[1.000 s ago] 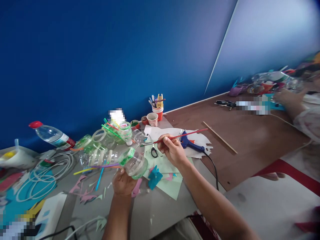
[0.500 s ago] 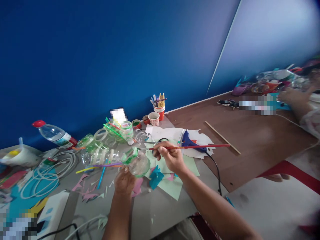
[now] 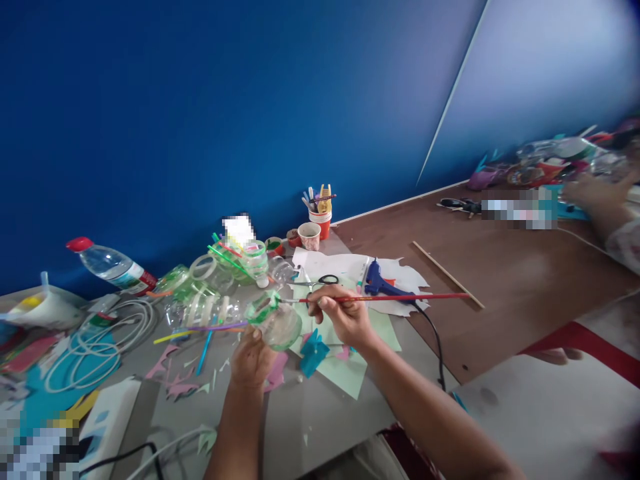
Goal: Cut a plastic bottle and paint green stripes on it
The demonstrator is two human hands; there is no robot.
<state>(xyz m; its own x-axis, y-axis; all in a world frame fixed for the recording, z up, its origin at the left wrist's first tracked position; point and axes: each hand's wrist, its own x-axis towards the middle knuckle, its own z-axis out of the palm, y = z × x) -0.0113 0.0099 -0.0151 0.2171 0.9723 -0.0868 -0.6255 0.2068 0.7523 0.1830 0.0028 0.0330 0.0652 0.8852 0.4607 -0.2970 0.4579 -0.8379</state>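
My left hand point(image 3: 251, 357) grips a clear plastic bottle piece point(image 3: 284, 328) from below; green paint coats its upper left rim. Closed round a long red paintbrush point(image 3: 410, 297) is my right hand point(image 3: 341, 313), with the bristle end touching the green-painted rim. The brush lies nearly level, its handle reaching out to the right. Beneath my right hand are pale green paper sheets point(image 3: 345, 377). A blue glue gun point(image 3: 383, 283) rests on white paper just beyond it, near black-handled scissors point(image 3: 329, 280).
Green-painted plastic pieces point(image 3: 203, 301), straws and a red-capped bottle point(image 3: 117, 267) lie at the left, with a coiled white cable point(image 3: 107, 347). Paper cups point(image 3: 309, 235) stand at the back. A wooden stick point(image 3: 447, 274) is at the right; another person's hand point(image 3: 593, 193) shows far right.
The brush has shifted slightly to the right, and the scissors' handle shows more clearly. Both hands keep their holds. The whole view has moved a little.
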